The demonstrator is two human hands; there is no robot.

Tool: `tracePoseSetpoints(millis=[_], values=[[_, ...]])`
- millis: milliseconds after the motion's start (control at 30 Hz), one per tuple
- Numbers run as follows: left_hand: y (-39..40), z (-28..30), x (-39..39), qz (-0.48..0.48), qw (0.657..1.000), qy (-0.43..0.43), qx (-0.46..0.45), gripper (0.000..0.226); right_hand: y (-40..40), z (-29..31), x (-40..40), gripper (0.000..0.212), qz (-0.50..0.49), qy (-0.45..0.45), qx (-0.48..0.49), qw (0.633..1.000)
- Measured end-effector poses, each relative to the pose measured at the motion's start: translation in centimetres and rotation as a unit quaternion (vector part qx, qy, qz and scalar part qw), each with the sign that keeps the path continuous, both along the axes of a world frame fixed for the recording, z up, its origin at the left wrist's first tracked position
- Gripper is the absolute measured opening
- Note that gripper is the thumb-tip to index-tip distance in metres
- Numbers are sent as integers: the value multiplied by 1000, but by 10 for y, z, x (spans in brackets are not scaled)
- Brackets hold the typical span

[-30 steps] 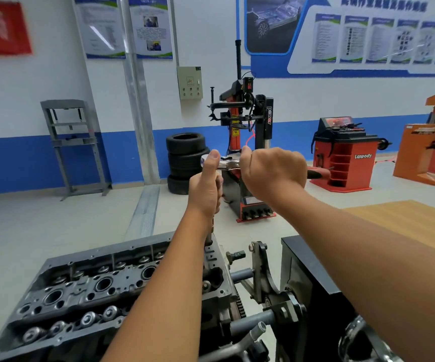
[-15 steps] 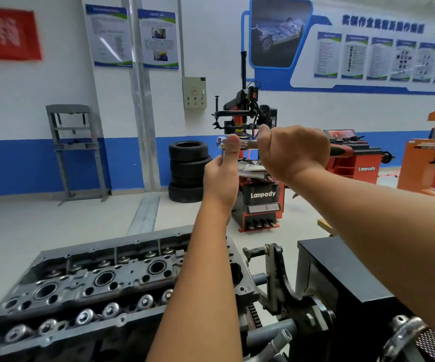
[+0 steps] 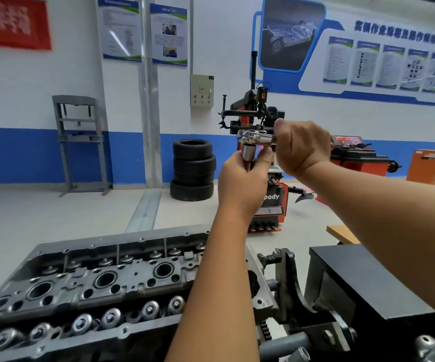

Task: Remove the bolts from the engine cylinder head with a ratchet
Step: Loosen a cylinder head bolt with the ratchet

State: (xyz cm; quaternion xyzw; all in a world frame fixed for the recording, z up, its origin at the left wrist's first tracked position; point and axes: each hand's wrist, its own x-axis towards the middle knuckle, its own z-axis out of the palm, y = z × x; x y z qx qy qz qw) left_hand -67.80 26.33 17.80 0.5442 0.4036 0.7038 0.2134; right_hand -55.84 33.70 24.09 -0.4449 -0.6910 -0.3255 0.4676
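Both hands are up at chest height, well above the cylinder head, w/ the ratchet held between them. My right hand is fisted round the ratchet handle, grip clamped tight; the chrome head sticks out to the left of my fist, thumb on top. My left hand has its grip curled round the socket and the extension below it, thumb up along the side, socket mouth just under the ratchet head. Vs 0.5 s ago: my left hand has dropped a bit off the ratchet head, so the socket now shows as its own piece under it; before, my thumb lay against the ratchet head and hid the socket. Right hand's hold is unchanged. Can't tell if socket and ratchet are still seated together or just apart; blur at that spot. Cyl. head sits low left in view, under my left forearm, valve springs and plug wells facing up; it sits slightly lower in view than before. Behind my hands: tire changer, and a stack of tires on the floor to its left.
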Motion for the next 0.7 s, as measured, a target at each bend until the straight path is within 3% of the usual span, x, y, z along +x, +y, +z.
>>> tracePoseSetpoints(millis=[233, 367, 700], values=[[0, 1, -2, -16, 1000, -11, 11, 38, 25, -4, -19, 49, 122, 53, -19, 991], [1, -1, -3, -23, 999, -46, 14, 44, 22, -6, -16, 47, 111, 50, -20, 992], [-5, -4, 2, -32, 999, -18, 21, 52, -18, -14, 8, 55, 10, 40, -4, 999]])
